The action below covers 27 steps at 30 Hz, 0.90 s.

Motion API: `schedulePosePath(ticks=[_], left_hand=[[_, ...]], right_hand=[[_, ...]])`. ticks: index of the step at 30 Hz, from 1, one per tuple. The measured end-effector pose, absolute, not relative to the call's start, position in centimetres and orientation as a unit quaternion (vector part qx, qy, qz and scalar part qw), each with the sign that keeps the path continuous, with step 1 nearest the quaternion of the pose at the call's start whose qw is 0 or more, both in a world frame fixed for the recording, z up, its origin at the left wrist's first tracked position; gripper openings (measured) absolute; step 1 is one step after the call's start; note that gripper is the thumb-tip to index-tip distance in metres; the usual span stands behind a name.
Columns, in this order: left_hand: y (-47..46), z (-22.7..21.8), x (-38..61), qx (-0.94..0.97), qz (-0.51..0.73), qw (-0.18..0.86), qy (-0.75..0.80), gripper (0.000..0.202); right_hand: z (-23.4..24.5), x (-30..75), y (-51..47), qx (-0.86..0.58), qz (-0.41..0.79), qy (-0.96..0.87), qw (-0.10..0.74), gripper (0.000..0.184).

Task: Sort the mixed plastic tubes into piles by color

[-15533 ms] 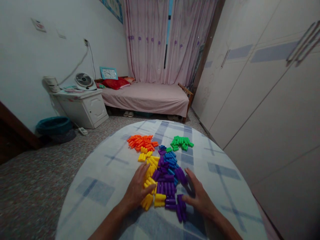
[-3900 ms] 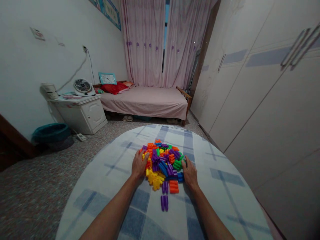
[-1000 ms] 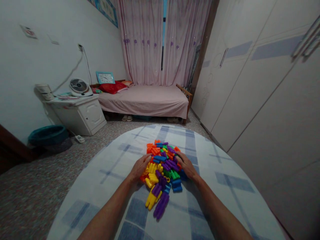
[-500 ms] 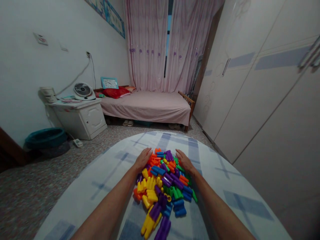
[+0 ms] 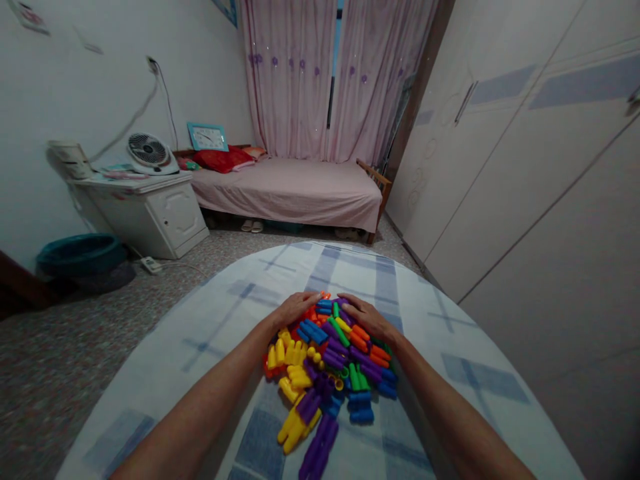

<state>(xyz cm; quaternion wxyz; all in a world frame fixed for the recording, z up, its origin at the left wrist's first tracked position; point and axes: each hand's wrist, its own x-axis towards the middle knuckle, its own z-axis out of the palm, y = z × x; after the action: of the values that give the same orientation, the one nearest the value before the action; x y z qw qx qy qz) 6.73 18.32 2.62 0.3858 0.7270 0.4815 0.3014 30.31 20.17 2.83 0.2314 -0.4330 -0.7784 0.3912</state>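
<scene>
- A round table (image 5: 165, 373) is standing under a white cloth (image 5: 450, 333) with blue checks;
- a heap of coloured plastic blocks (image 5: 330, 350) is lying on that cloth.

From my end, the blocks (image 5: 325, 353) read as moulded plastic, smooth and slightly glossy, with small highlights running along their rounded tubes. They lie on a desk (image 5: 430, 320) covered in woven cloth that is matt, checked and faintly creased. The curtains (image 5: 300, 73) look like thin fabric, soft and half sheer where light comes through at the gap. The bed (image 5: 300, 190) wears a matt cloth cover, smooth across the top. The wardrobe doors (image 5: 525, 200) show a smooth, satin laminate finish. I see the floor (image 5: 75, 347) as speckled and rough-grained, like terrazzo. The cabinet (image 5: 170, 213) has a smooth painted surface, and the basin (image 5: 80, 250) beside it looks like dull plastic.
</scene>
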Motion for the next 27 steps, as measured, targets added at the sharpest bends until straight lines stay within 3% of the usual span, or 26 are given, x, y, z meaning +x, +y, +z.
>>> schedulePosePath(ticks=[4,9,13,17,22,25,27], left_hand=[[16.1,3.2,6.4,0.713,0.319,0.364,0.508,0.057],[10.7,2.2,3.6,0.632,0.392,0.252,0.619,0.058],[5.9,-0.6,3.6,0.542,0.445,0.191,0.686,0.057],[4.0,-2.0,7.4,0.529,0.496,0.184,0.663,0.048],[2.6,-0.7,10.2,0.516,0.531,0.197,0.642,0.045],[0.0,-0.2,9.2,0.545,0.510,0.197,0.636,0.052],[-2.4,-0.3,8.3,0.602,0.460,0.198,0.622,0.067]], right_hand=[[3.9,31.4,17.4,-0.454,0.363,-0.776,0.246,0.053],[2.8,35.2,13.2,-0.560,0.257,-0.690,0.378,0.055],[-0.2,37.0,8.5,-0.635,0.247,-0.571,0.459,0.056],[-2.0,36.0,4.3,-0.636,0.244,-0.555,0.478,0.058],[-1.8,34.9,2.3,-0.623,0.190,-0.583,0.486,0.058],[-1.4,34.9,2.2,-0.638,0.193,-0.563,0.489,0.059],[-1.3,34.9,2.3,-0.637,0.190,-0.565,0.489,0.060]])
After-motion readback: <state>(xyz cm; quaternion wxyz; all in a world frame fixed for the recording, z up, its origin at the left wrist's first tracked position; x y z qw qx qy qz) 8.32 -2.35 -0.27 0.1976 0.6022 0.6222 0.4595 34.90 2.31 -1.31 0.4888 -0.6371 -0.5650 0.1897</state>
